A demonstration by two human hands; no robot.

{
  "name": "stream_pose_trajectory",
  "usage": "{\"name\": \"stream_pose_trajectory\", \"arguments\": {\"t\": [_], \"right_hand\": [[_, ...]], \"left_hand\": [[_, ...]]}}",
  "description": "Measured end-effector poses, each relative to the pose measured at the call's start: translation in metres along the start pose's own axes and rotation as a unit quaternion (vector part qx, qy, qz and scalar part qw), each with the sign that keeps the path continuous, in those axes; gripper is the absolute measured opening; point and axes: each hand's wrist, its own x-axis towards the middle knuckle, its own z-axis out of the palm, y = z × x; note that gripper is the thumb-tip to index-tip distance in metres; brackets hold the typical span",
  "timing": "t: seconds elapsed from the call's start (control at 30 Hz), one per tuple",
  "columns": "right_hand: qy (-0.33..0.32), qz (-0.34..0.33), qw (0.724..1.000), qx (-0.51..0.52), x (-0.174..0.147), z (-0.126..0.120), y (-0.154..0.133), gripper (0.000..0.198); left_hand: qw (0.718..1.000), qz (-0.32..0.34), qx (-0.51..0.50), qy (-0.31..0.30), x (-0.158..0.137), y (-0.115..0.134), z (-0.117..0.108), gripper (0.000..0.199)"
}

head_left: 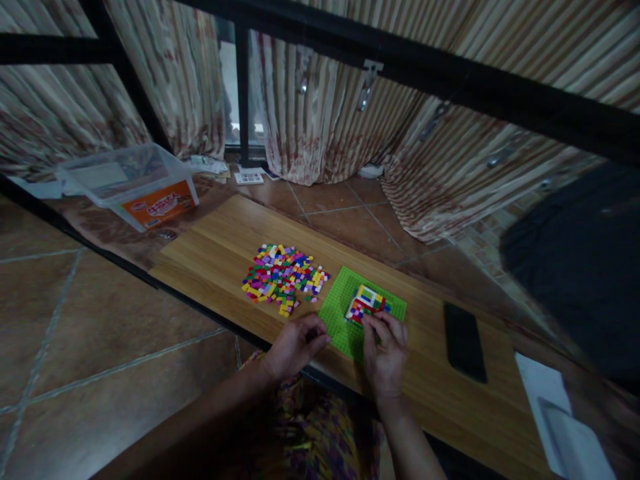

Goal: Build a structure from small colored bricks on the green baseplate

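Note:
On the table lies a green studded baseplate (337,307) carrying a low build of toy bricks (367,300) in red, white, yellow, blue and other colours. My right hand (387,347) is at the near edge of this build, thumb and forefinger pinched together against it. Whatever sits between those fingertips is too small or hidden to make out. By the baseplate's left edge, my left hand (299,343) hovers with curled fingers and the thumb close to them; their contents, if any, are hidden. Left of the baseplate spreads a pile of loose small toy bricks (283,273).
A black phone (465,341) lies to the right on the wooden table (200,243). Beyond the table's left end, a clear plastic bin (135,177) with an orange label stands low down. White papers (545,387) are at the right end. Dark metal bars (425,73) cross overhead before curtains.

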Motion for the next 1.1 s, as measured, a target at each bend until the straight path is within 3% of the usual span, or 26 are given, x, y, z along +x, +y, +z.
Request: {"name": "stream_pose_trajectory", "arguments": {"t": [0.17,0.43,0.63,0.83,1.1], "right_hand": [[-0.009,-0.029,0.999,-0.017,-0.005,0.0,0.002,0.017],[-0.041,-0.031,0.998,-0.026,-0.001,-0.007,-0.001,0.022],[-0.037,0.033,0.999,-0.006,-0.013,-0.008,-0.031,0.029],[-0.123,0.138,0.971,0.149,-0.031,0.011,-0.071,0.026],[-0.12,0.179,0.952,0.216,-0.022,0.022,-0.079,0.02]], "left_hand": [[0.999,0.03,0.024,-0.015,0.001,-0.001,-0.002,0.014],[0.999,0.05,0.008,0.008,0.002,-0.007,-0.004,0.017],[0.995,-0.001,-0.099,0.015,0.0,-0.008,-0.004,0.028],[0.98,0.018,-0.196,0.017,0.002,-0.01,-0.003,0.031],[0.976,0.018,-0.216,-0.007,0.0,-0.012,-0.003,0.03]]}}
